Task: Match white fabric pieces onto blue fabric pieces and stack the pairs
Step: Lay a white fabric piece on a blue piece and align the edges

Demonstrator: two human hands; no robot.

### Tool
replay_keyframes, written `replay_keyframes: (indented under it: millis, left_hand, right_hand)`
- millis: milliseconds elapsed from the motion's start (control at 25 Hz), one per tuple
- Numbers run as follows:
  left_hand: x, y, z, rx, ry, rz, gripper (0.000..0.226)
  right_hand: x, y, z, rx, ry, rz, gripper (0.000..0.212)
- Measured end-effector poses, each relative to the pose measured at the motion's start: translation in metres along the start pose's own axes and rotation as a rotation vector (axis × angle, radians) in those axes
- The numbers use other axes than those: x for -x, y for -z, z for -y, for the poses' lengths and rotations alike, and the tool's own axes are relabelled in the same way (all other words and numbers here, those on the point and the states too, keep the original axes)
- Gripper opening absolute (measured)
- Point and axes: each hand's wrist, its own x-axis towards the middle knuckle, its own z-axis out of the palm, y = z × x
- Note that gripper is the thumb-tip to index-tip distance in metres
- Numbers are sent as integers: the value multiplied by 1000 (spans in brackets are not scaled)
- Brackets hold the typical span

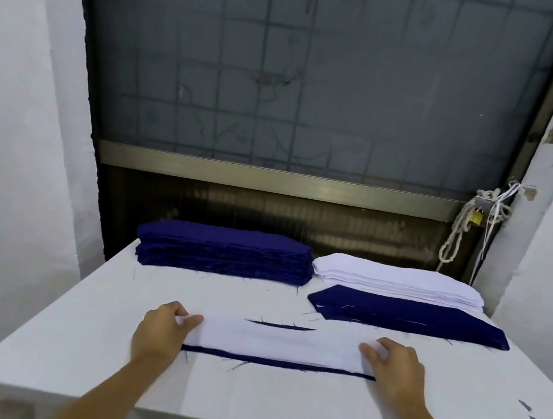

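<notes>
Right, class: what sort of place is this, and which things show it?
Probably a garment workshop: a table holds a blue stack and a white stack of identical cut pieces.

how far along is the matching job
Early on. Done: a low blue-topped pile, likely finished pairs. In hand: the left hand and right hand hold a white piece on a blue piece, whose near edge shows. Left: a thick blue stack and a white stack.
</notes>
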Motion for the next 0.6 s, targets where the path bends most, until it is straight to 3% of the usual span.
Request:
replay_keyframes:
  millis: [320, 600]
  left_hand:
    - [1, -6, 9, 37, -14, -46, 26]
    - [-6, -13, 15, 39, -12, -70, 13]
  right_hand:
    - [-2, -8, -9, 68, 36, -73, 17]
    - [-5, -11, -13, 157, 24, -112, 20]
